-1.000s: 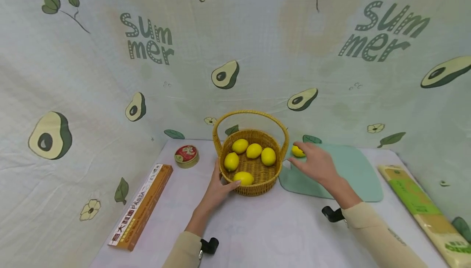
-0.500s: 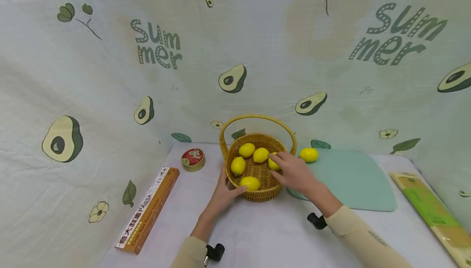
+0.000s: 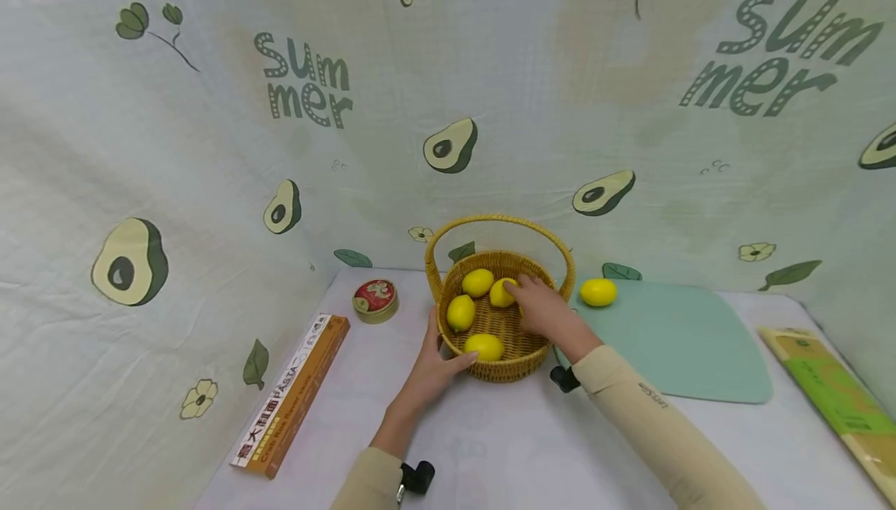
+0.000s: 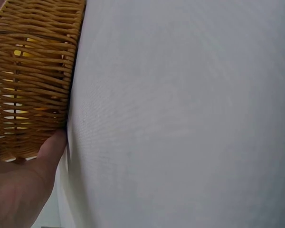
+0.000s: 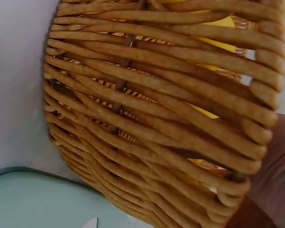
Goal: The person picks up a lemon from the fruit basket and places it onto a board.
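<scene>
- So the basket (image 3: 500, 372) is sat on the table (image 3: 490, 448) between both hands, with its handle (image 3: 498, 218) arched left to right over the top.
- Its left side is gripped by the left hand (image 3: 428, 370): fingers are laid along the outside wall, thumb is hooked at the near rim, pretty much beside the near lemon (image 3: 484, 348). Whether that lemon is actually touched can't be told.
- The right hand (image 3: 544, 312) is dipped in over the right rim, fingers pointed to the far left. The middle lemon (image 3: 500, 294) is found right at its fingertips, just left of them, so that's easily the closer hand.
- Whether anything is pinched there can't be told, tbh; the fingers are mostly hidden, and in the right wrist view only yellow bits are shown through the weave.
- Two more, the far lemon (image 3: 478, 283) and the left lemon (image 3: 460, 313), are lined up along the left side, nearer the left hand's fingers but with the wall in between.
- The loose lemon (image 3: 598, 292) is left outside, at the far left corner of the green board (image 3: 686, 347). Its long axis is laid left to right, and it's placed to the far right of the right hand, well apart from the left one.
</scene>
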`<state>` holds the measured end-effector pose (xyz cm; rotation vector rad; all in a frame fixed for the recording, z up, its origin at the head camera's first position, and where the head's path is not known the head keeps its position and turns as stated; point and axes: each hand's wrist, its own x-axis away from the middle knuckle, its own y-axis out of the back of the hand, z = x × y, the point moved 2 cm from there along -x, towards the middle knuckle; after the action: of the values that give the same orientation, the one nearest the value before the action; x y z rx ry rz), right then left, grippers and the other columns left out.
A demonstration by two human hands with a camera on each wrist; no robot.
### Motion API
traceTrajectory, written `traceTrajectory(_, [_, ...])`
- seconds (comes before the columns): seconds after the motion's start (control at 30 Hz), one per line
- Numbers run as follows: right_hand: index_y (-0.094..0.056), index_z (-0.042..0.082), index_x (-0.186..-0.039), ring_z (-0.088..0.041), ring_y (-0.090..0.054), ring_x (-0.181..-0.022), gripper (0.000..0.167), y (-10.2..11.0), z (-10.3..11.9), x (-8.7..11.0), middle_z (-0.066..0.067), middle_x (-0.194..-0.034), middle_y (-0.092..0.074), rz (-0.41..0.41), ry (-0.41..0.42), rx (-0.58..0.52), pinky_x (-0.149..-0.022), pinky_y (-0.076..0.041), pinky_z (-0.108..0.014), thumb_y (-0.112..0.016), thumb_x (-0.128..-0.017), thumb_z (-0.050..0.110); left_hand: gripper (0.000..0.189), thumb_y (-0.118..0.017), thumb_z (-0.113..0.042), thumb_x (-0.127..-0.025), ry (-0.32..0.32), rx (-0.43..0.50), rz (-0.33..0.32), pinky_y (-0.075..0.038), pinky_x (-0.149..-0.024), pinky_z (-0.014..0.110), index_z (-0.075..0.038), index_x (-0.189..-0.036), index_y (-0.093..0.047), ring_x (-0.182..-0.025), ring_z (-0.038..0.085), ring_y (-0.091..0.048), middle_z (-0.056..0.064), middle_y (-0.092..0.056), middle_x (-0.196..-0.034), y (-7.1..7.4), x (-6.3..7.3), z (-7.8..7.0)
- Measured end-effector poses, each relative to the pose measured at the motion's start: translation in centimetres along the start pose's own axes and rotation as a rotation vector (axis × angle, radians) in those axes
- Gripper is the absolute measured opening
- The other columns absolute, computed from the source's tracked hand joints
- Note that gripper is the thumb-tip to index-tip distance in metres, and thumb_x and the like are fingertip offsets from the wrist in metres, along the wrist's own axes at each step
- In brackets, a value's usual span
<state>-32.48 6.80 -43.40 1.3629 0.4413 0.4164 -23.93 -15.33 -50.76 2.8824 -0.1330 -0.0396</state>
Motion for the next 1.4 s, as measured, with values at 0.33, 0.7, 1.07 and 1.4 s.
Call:
traceTrajectory(0.33, [-0.038,0.010,-0.153,-0.049,-0.049,-0.130,0.072,-0.7,-0.4,-0.7,-0.028,-0.144,-0.048,0.068,-0.059,-0.015,-0.104,-0.046,-0.056,-0.068,-0.089,0.001,0.113,-0.077,-0.037,-0.087,-0.002,0.006,0.002,-0.006,-0.124,0.058,-0.038,-0.157,0.012,-0.157,0.023,-0.002,-0.004,0.008,-0.168,0.0,-0.2,0.2])
traceTrajectory(0.7, [-0.034,0.009,-0.155,-0.049,-0.043,-0.137,0.074,-0.5,-0.2,-0.9,-0.029,-0.147,-0.047,0.107,-0.088,-0.068,-0.113,-0.037,-0.058,-0.068,-0.089,0.005,0.114,-0.078,-0.038,-0.085,0.001,-0.009,-0.020,-0.008,-0.123,0.060,-0.038,-0.158,0.010,-0.156,0.026,-0.007,-0.002,0.005,-0.169,0.1,0.0,-0.1])
traceTrajectory(1.07, [-0.047,0.007,-0.147,-0.041,-0.055,-0.126,0.067,-0.8,-0.2,-0.5,-0.022,-0.139,-0.056,0.055,-0.046,-0.064,-0.101,-0.049,-0.054,-0.072,-0.085,0.018,0.114,-0.077,-0.038,-0.086,0.015,-0.012,-0.020,-0.007,-0.124,0.057,-0.034,-0.159,0.011,-0.157,0.026,-0.006,-0.001,0.005,-0.169,-0.1,0.2,0.1])
traceTrajectory(1.4, [-0.068,0.008,-0.127,-0.030,-0.059,-0.109,0.046,0.0,0.2,0.5,-0.016,-0.126,-0.063,0.010,-0.010,-0.083,-0.091,-0.053,-0.046,-0.074,-0.082,0.015,0.114,-0.077,-0.034,-0.087,0.012,0.016,-0.010,-0.005,-0.125,0.056,-0.034,-0.158,0.013,-0.156,0.026,-0.005,-0.002,0.007,-0.168,-0.2,0.2,0.0])
